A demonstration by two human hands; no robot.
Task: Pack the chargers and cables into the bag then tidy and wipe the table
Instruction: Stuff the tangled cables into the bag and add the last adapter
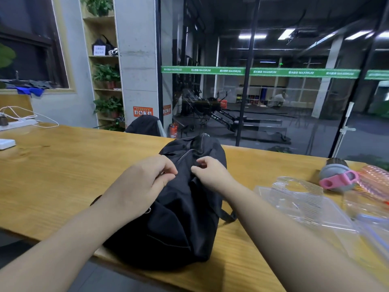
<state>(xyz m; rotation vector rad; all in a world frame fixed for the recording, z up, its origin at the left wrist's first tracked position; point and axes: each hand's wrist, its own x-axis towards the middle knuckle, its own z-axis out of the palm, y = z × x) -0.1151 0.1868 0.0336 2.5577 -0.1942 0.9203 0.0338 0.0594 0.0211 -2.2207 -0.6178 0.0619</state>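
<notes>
Wooden planks of a long table [63,169] run across the lower half of the frame, with a glass wall and a dim gym hall behind. At the lower centre lies a black bag [185,209], resting on the table's near edge, its zipper line running up toward the top of the bag. Both hands sit on its upper part: the left hand [139,186] has its fingers curled and pinches the fabric beside the zipper, and the right hand [210,171], just beside it, pinches the fabric on the other side with thumb and curled fingers. Right of the bag, clear plastic packaging [299,203] lies flat on the wood, and beyond it, near the right edge, a grey bottle with a pink strap [336,178] lies on its side. At the far left, a white power strip [19,123] with a white cable [42,118] sits on the table.
</notes>
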